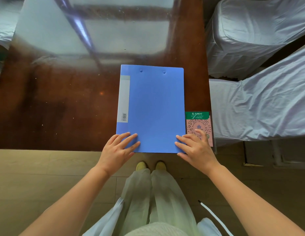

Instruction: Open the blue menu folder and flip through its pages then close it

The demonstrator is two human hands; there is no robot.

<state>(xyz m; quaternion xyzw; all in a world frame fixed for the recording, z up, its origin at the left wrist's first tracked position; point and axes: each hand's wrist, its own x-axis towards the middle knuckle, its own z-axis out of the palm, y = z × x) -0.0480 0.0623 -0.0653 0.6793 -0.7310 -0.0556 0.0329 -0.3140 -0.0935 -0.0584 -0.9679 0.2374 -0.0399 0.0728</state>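
On table (63, 108), closed blue folder (155, 108)

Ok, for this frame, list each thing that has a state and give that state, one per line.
blue menu folder: closed, flat on the table, spine to the left
left hand: open, fingers flat on the folder's near left corner
right hand: open, fingers at the folder's near right corner, partly over the card
QR code card: flat on the table, right of the folder

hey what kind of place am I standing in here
Likely a restaurant dining room: chairs in white fabric covers beside a dark glass-topped wooden table, a pink QR-code card with a green header, and a closed blue plastic menu folder.
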